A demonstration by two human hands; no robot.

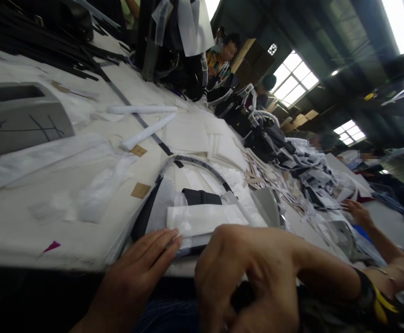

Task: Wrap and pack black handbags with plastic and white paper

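Observation:
My left hand lies flat at the table's near edge, fingers stretched out, fingertips on a folded white paper wrap. The wrap lies across a black bag strap with a curved dark handle arching behind it. My right hand is curled close to the camera at the table edge, fingers closed around a dark object that I cannot make out.
A grey box sits at the left. White paper rolls, brown tags, plastic sheets and stacked white sheets cover the table. Black straps pile far left. Another person's hand rests at the right; more people work beyond.

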